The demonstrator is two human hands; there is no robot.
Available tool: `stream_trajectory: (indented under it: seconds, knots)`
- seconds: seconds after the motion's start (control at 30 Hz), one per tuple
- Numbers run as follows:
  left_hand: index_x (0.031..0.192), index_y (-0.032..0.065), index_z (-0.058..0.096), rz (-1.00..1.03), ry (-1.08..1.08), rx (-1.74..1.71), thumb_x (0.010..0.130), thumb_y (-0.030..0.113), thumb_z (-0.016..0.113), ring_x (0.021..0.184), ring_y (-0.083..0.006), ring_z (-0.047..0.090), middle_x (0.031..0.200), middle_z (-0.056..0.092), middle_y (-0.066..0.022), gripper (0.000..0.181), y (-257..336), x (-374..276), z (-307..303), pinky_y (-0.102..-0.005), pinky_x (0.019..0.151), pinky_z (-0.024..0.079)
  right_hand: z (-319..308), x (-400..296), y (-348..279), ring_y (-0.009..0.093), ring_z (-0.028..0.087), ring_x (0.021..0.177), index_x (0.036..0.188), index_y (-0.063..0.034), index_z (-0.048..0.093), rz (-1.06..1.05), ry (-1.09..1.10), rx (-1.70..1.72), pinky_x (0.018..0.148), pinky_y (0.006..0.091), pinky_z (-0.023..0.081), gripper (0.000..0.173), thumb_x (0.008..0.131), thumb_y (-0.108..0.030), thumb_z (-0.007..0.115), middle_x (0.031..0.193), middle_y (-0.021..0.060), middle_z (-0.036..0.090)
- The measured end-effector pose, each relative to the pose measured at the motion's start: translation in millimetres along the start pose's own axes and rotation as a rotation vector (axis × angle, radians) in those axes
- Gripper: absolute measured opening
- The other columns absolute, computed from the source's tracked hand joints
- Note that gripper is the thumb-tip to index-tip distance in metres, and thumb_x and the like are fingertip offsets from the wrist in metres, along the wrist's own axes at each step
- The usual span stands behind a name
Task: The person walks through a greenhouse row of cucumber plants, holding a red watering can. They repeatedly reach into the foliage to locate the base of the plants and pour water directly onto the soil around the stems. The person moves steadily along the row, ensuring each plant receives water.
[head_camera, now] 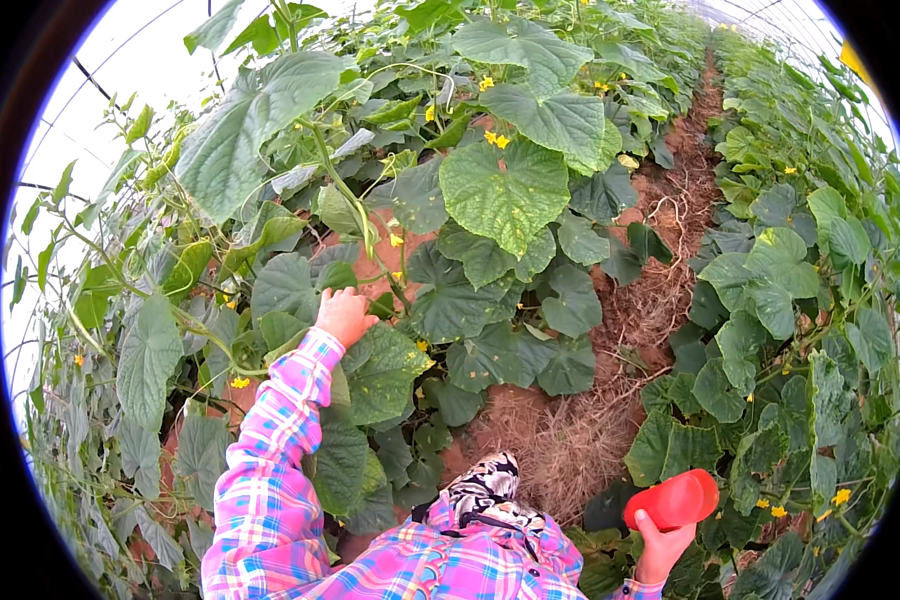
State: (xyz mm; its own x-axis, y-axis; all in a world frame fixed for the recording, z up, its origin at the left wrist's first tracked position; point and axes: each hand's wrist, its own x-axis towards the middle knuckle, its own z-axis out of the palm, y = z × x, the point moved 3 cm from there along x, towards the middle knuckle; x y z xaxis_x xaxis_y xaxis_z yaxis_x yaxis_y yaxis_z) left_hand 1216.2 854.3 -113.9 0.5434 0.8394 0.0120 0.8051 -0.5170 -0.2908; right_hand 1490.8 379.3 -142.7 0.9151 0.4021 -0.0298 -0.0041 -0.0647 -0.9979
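Note:
My left hand (345, 315) reaches in among broad green leaves of a cucumber plant. Its fingers curl over beside a rounded leaf (285, 286), and their tips are hidden, so whether they grip anything does not show. A toothed leaf with pale specks (386, 371) spreads just below the hand. At the lower right my right hand (660, 551) is closed around a red plastic cup (673, 501), thumb along its near side. The inside of the cup is not visible. Close to my left hand, a thick green stem (345, 191) slants down from above.
Cucumber vines (765, 300) line the right side too. Between the rows runs a path of reddish soil with dry straw (592, 442). Yellow flowers (497, 139) dot the foliage. Arched greenhouse film (127, 82) rises at the left. A large leaf (259, 124) overhangs the upper left.

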Motion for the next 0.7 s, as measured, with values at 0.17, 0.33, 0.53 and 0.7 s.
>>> stream_trajectory:
  seconds: [0.17, 0.33, 0.53, 0.7]
  knots:
    - [0.087, 0.0050, 0.066, -0.152, 0.079, -0.290, 0.078, 0.028, 0.067, 0.077, -0.0274, 0.065, 0.084, 0.065, -0.0138, 0.025, -33, 12, -7, -0.0396, 0.069, 0.050, 20, 33, -3, 0.023, 0.055, 0.104, 0.123, 0.0033, 0.046, -0.014, 0.027, -0.019, 0.093, 0.0364, 0.043, 0.066, 0.064, -0.002, 0.074, 0.116, 0.0138, 0.056]
    - [0.103, 0.0028, 0.062, -0.317, 0.120, -1.406, 0.088, 0.016, 0.060, 0.084, -0.0168, 0.065, 0.094, 0.066, -0.0057, 0.020, -74, 44, 1, -0.0292, 0.070, 0.051, 54, 84, -7, 0.024, 0.054, 0.107, 0.125, 0.0037, 0.045, -0.097, -0.048, -0.059, 0.096, 0.0374, 0.040, 0.066, 0.064, 0.000, 0.070, 0.119, 0.0147, 0.055]
    - [0.126, 0.0011, 0.046, -0.474, 0.555, -1.678, 0.089, 0.012, 0.058, 0.087, -0.0159, 0.064, 0.124, 0.050, -0.0120, 0.040, -77, 97, -36, -0.0274, 0.073, 0.052, 124, 131, -29, 0.024, 0.055, 0.104, 0.122, 0.0033, 0.048, -0.133, -0.161, -0.046, 0.094, 0.0364, 0.041, 0.064, 0.062, -0.001, 0.071, 0.116, 0.0125, 0.057]
    - [0.121, 0.0002, 0.050, -0.455, 0.778, -1.624, 0.091, 0.009, 0.056, 0.080, -0.0130, 0.063, 0.115, 0.056, -0.0080, 0.033, -86, 124, -60, -0.0241, 0.068, 0.051, 177, 151, -47, 0.023, 0.059, 0.099, 0.118, 0.0024, 0.051, -0.113, -0.229, 0.031, 0.090, 0.0361, 0.046, 0.067, 0.058, -0.005, 0.079, 0.109, 0.0111, 0.060]
